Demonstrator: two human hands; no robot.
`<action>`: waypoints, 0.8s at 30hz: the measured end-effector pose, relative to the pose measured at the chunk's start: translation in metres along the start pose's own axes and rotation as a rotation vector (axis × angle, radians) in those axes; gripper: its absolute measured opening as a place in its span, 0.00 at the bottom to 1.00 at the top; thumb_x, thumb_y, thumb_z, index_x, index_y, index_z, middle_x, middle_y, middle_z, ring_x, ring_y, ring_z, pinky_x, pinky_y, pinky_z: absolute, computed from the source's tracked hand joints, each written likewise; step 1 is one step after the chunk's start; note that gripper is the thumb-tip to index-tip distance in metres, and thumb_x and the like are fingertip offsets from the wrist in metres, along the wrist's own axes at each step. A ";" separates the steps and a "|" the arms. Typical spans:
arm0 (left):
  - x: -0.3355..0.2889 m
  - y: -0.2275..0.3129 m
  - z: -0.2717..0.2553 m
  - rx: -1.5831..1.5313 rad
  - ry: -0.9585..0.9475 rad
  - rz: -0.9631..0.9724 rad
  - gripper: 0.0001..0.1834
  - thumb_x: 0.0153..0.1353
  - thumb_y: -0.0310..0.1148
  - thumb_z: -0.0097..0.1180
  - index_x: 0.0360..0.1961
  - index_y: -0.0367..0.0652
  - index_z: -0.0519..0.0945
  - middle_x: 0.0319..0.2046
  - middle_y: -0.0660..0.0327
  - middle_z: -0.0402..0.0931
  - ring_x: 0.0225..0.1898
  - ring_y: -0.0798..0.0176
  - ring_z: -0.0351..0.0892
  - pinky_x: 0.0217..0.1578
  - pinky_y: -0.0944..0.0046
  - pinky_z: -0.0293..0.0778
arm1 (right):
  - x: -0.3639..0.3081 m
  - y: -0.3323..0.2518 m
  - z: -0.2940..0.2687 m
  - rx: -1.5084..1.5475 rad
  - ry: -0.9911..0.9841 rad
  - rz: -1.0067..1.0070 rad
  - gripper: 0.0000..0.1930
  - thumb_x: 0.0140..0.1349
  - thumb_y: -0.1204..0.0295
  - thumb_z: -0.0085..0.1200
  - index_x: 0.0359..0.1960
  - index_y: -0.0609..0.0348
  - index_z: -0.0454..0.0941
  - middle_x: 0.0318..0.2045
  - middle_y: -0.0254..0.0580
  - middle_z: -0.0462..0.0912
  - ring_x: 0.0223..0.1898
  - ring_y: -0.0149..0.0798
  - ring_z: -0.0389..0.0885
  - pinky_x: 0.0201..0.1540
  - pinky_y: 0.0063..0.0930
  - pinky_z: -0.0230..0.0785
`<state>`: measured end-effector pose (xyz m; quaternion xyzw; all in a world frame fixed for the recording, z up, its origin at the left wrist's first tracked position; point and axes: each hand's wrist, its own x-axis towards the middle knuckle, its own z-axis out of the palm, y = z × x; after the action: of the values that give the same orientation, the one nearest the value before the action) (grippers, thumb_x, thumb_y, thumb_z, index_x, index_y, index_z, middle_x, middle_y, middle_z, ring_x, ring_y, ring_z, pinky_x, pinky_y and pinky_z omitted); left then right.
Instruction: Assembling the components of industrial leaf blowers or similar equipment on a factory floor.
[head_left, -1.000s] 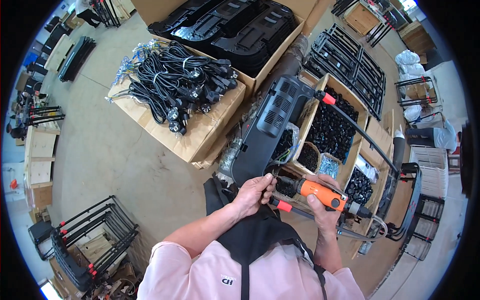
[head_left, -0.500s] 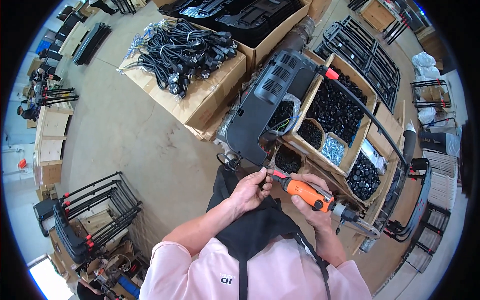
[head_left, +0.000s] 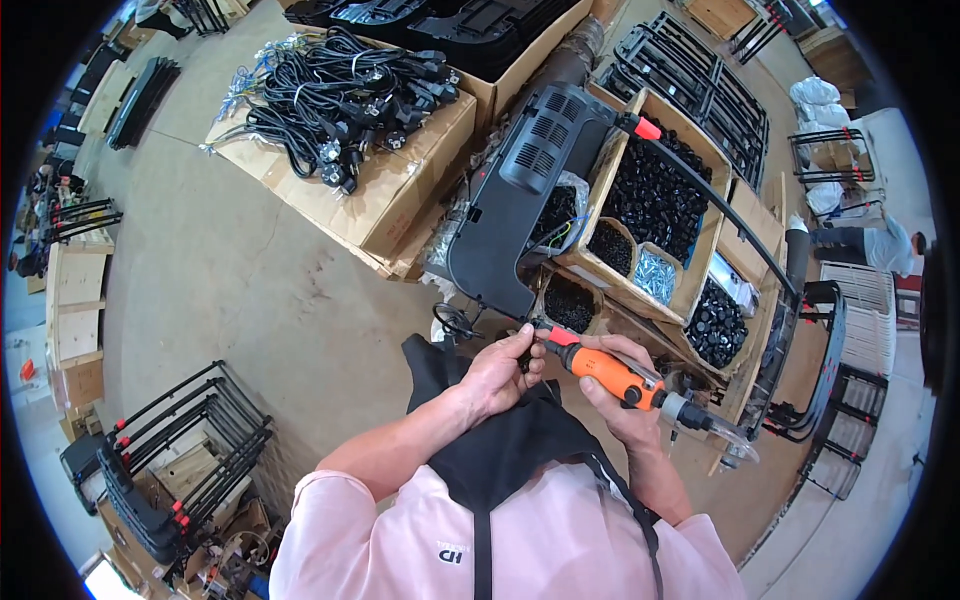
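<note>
My right hand (head_left: 628,400) is wrapped round an orange pneumatic screwdriver (head_left: 612,376), its red-collared front end pointing up and left. That end reaches the near corner of a long black plastic housing (head_left: 490,235) with a vented motor cover. My left hand (head_left: 500,372) is closed beside the tool's tip, thumb and fingers pinched at the housing's corner. What lies between those fingers is mostly hidden. A clear hose (head_left: 738,445) runs from the screwdriver's rear. Below the corner hangs a black cable loop (head_left: 455,320).
To the right stands a wooden bin (head_left: 690,270) with black plastic parts, small screws and silver bolts (head_left: 655,274). Black power cords (head_left: 345,100) are heaped on a cardboard box (head_left: 420,190) at the far left. Black tube frames (head_left: 215,430) stand at left. A person (head_left: 870,245) is at far right.
The whole view has shifted slightly, and the housing and bins appear farther left. Both hands keep their hold, with the screwdriver still at the housing's corner. The person at far right shows more.
</note>
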<state>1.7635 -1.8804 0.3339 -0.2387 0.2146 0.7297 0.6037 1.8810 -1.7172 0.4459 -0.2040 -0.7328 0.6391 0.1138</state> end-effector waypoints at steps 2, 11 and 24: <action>-0.002 0.004 -0.003 0.020 0.040 0.006 0.19 0.82 0.48 0.48 0.52 0.44 0.80 0.34 0.68 0.76 0.32 0.69 0.73 0.35 0.68 0.73 | 0.005 0.000 0.012 -0.011 0.021 0.014 0.27 0.62 0.74 0.70 0.62 0.60 0.77 0.57 0.47 0.86 0.59 0.40 0.84 0.65 0.37 0.75; -0.016 0.026 -0.025 0.225 0.057 0.001 0.19 0.85 0.42 0.40 0.49 0.38 0.78 0.45 0.59 0.82 0.46 0.62 0.84 0.46 0.61 0.80 | 0.030 -0.006 0.048 -0.316 -0.050 0.042 0.27 0.62 0.78 0.69 0.63 0.62 0.75 0.57 0.48 0.86 0.59 0.40 0.84 0.66 0.36 0.75; -0.009 0.041 -0.051 0.348 -0.061 0.011 0.15 0.82 0.40 0.50 0.52 0.40 0.82 0.40 0.62 0.83 0.37 0.68 0.84 0.38 0.68 0.82 | 0.037 -0.005 0.073 -0.431 -0.048 0.017 0.21 0.62 0.75 0.70 0.56 0.59 0.81 0.55 0.46 0.88 0.51 0.37 0.88 0.57 0.32 0.79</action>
<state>1.7286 -1.9252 0.3000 -0.1072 0.3205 0.6918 0.6381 1.8157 -1.7659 0.4359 -0.2147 -0.8533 0.4731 0.0444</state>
